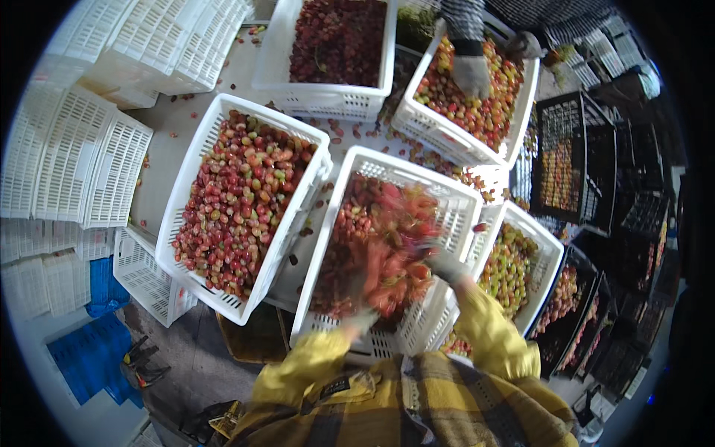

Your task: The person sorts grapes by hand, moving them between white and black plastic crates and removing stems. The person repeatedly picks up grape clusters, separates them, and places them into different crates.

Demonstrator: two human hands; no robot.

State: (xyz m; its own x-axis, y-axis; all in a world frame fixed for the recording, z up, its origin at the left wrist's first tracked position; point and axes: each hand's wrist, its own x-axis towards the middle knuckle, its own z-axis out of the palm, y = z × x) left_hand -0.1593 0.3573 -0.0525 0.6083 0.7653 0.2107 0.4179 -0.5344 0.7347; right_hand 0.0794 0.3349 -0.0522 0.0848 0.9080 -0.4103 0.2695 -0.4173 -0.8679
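A white perforated plastic crate (321, 262) stands before me with red grapes (353, 215) in it. A motion-blurred mass of red grape bunches (396, 262) fills its middle. My left hand (362, 321) is at the crate's near end, against the lower edge of this mass, its fingers smeared by motion. On the right side of the mass is my right hand (449, 267), in what looks like a grey glove. Blur and fruit hide the fingertips of both hands, so whether they grip the bunches is unclear.
Left stands a white crate of loose red grapes (232, 212); behind is one with dark grapes (338, 44). A co-worker's gloved hand (471, 75) reaches into another crate (466, 131). Greenish grapes (507, 271) and black crates (578, 162) lie right; stacked white crates (72, 153) left.
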